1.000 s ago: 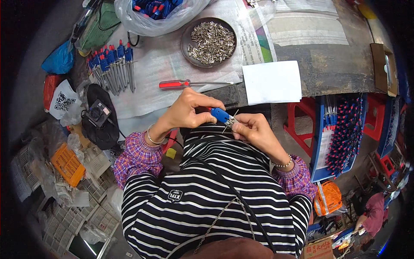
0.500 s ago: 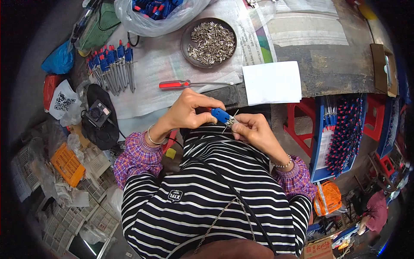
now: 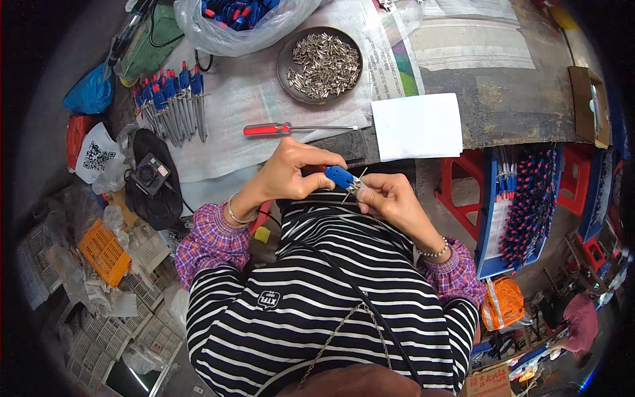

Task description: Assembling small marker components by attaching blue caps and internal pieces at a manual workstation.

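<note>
In front of my striped top, my left hand (image 3: 291, 173) is closed around the red end of a blue plastic-and-metal piece (image 3: 340, 176), thumb and index finger pinching it. My right hand (image 3: 391, 201) pinches the metal end of the same piece, where a thin metal pin sticks out crosswise. The fingers hide part of that metal end. Just beyond my left hand, a screwdriver (image 3: 268, 130) with a red and grey handle lies on the table. Farther back stands a dark round dish (image 3: 282, 67) heaped with small silvery metal pieces.
Several blue-and-red pieces with grey rods (image 3: 173, 102) lie at the table's left. A plastic bag (image 3: 228, 41) of similar parts sits behind. White paper (image 3: 418, 126) lies right of the screwdriver. A blue tray (image 3: 488, 255) packed with blue-and-red pieces stands at the right, near a red stool (image 3: 450, 192).
The blue piece has shifted very slightly between my hands, and both grips stay the same. At the far right, a person in dark red has moved a little.
</note>
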The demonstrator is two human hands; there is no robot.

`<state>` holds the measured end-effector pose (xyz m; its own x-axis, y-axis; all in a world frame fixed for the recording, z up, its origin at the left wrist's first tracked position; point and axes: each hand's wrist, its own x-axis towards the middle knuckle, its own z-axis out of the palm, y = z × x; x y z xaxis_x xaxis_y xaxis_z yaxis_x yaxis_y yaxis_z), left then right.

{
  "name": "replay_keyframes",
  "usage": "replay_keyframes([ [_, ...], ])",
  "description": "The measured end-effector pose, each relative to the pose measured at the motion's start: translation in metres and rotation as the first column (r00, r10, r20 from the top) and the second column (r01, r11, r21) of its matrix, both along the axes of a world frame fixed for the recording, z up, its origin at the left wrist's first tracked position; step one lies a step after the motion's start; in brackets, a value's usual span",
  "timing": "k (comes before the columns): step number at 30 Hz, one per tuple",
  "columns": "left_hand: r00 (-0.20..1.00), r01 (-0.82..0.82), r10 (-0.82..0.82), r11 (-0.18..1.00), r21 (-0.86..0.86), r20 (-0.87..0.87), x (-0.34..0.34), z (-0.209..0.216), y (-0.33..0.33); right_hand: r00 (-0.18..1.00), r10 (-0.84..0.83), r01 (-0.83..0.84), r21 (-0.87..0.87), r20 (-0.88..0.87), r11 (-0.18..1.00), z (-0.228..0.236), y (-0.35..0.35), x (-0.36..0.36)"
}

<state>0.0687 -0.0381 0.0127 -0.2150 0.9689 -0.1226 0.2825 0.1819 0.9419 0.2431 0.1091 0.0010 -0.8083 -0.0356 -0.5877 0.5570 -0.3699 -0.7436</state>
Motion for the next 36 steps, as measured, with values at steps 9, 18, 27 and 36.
replay_keyframes([
  [9,1.0,0.013,-0.012,0.999,-0.037,0.027,-0.001,-0.003,0.002,0.999,-0.04,0.041,-0.063,0.019,0.997,-0.002,-0.001,0.001],
  [18,0.992,0.068,-0.054,0.991,-0.118,0.113,-0.006,-0.004,0.0,1.0,0.029,-0.029,-0.022,0.005,0.999,-0.001,0.001,0.001],
  [27,0.997,0.022,-0.016,0.996,-0.088,0.071,-0.005,0.001,-0.001,1.0,0.021,-0.021,-0.08,0.004,0.997,0.0,0.0,0.0],
  [36,0.999,-0.035,0.035,0.999,0.032,0.009,-0.002,0.0,-0.002,0.999,-0.015,0.015,0.014,-0.035,1.0,0.002,0.0,-0.002],
])
